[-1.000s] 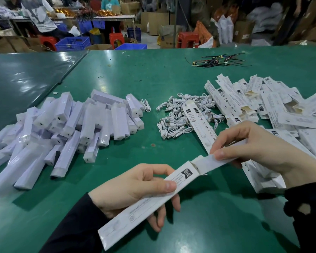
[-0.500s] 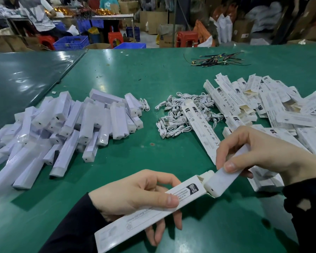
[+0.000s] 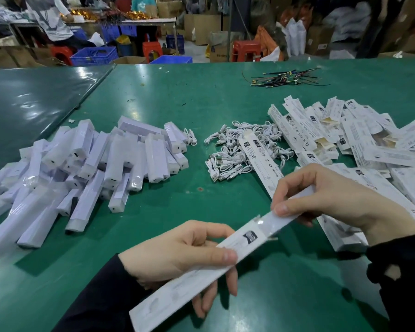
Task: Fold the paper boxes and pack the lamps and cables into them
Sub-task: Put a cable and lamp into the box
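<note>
Above green table (image 3: 225, 111), left hand (image 3: 175, 257) gripping box (image 3: 192, 281), right hand (image 3: 331, 200) pinching lamp (image 3: 288, 218)

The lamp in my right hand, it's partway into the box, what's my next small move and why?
Probably keep pushing the lamp along the box with the right hand while the left hand steadies the box: much of the lamp sticks out of the open end, so it isn't seated yet.
</note>
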`<state>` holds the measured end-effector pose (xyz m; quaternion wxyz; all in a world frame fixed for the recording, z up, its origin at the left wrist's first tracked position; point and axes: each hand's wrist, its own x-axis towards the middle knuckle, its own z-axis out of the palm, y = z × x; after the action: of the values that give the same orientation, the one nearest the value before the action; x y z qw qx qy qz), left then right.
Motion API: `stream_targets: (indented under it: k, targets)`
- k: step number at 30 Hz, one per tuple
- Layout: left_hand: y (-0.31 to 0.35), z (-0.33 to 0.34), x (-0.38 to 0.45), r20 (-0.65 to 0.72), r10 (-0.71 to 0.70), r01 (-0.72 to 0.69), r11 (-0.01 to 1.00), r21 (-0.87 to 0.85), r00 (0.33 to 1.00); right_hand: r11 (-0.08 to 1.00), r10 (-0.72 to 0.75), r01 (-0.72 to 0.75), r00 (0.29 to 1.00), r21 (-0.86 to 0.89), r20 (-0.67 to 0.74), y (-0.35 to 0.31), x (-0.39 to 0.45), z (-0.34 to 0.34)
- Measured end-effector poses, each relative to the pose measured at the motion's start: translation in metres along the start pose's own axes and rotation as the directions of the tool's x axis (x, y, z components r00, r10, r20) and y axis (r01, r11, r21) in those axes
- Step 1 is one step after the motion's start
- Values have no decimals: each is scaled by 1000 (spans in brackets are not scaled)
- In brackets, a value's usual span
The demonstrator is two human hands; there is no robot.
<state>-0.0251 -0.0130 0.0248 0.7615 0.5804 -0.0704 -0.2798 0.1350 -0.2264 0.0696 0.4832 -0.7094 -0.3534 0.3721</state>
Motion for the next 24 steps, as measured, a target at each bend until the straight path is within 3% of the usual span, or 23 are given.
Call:
stream_targets:
  k: [6, 10, 12, 17, 21, 24]
  targets:
    - [-1, -1, 3, -187, 19, -13, 999, 33, 982, 999, -44, 42, 996, -32, -74, 3, 17, 28]
    - [0, -3, 4, -295, 98, -103, 995, -4, 950, 976, -10, 89, 928, 197, -371, 7, 27, 30]
    - [0, -3, 6, -337, 126, -139, 990, -15, 933, 960, -53, 167, 898, 226, -437, 7, 29, 35]
    - [-1, 1, 10, -451, 174, -202, 979, -14, 875, 951, -289, 305, 840, -40, -459, 10, 35, 62]
    - [1, -1, 10, -501, 216, -271, 962, -38, 838, 944, -289, 329, 810, -13, -511, 12, 36, 61]
    - [0, 0, 10, -458, 188, -219, 976, -14, 869, 959, -278, 275, 866, -69, -415, 13, 35, 65]
